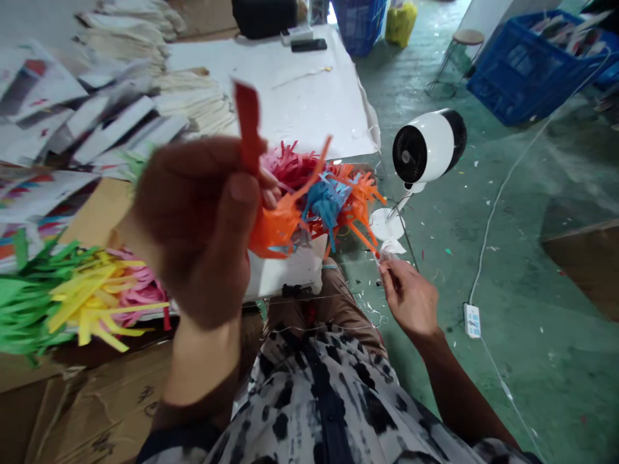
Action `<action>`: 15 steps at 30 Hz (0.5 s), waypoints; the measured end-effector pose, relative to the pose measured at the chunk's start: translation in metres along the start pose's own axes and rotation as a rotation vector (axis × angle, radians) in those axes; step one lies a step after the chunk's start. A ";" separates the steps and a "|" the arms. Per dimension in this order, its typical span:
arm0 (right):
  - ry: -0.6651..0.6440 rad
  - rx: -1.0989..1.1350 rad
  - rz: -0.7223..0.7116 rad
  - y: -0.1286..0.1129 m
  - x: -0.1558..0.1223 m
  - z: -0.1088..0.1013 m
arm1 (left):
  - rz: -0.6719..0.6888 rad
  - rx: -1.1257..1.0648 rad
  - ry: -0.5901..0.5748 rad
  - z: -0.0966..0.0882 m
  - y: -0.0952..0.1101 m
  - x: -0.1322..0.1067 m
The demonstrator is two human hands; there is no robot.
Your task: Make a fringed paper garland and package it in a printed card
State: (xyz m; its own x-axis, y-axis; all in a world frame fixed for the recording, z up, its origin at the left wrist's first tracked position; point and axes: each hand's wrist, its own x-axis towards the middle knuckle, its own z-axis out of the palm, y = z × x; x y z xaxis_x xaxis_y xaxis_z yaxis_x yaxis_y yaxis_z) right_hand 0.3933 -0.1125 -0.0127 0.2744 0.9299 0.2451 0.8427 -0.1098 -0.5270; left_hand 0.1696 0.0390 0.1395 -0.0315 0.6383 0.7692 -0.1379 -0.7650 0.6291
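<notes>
Orange, blue and red fringed paper bunch [309, 206] is held up in front of the person, w/ a red strip [248, 122] standing out at top. L hand [193, 225] is clenched round it. Bunch is v. light and soft, fringes can tear easy, so best hold is at gathered base, not the tips. R hand [409, 299] pinches small white paper scrap [389, 252]. Green, yellow and pink fringed paper [82, 296] lies at left, above cardboard box [97, 403].
</notes>
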 end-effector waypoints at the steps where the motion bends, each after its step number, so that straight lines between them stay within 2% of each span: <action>1: 0.010 0.027 -0.002 0.001 0.001 -0.001 | -0.058 0.068 -0.042 -0.005 0.004 -0.012; 2: 0.019 0.064 -0.012 0.001 0.002 -0.001 | -0.158 0.136 -0.130 -0.009 0.006 -0.024; 4: 0.021 0.126 -0.042 -0.001 0.004 -0.001 | -0.402 0.196 -0.411 -0.010 0.001 -0.047; 6: 0.002 0.120 -0.061 -0.004 0.007 0.000 | -0.561 0.155 -0.657 0.000 -0.015 -0.067; 8: -0.024 0.073 -0.061 -0.008 0.008 0.000 | -0.576 0.096 -0.758 0.019 -0.040 -0.084; 10: -0.021 0.025 -0.045 -0.009 0.007 0.000 | -0.552 0.143 -0.869 0.041 -0.067 -0.095; 12: 0.016 -0.011 -0.028 -0.006 0.004 -0.002 | -0.568 0.295 -0.894 0.057 -0.090 -0.102; 15: 0.081 -0.032 -0.003 0.004 -0.002 -0.007 | -0.540 0.490 -0.873 0.063 -0.109 -0.104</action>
State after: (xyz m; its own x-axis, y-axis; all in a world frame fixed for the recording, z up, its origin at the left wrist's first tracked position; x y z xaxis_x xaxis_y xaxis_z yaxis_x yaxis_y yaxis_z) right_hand 0.3997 -0.1173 -0.0097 0.3075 0.8989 0.3121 0.8574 -0.1195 -0.5005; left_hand 0.2504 0.0512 -0.0019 0.6410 0.7635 0.0790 0.4840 -0.4819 0.7305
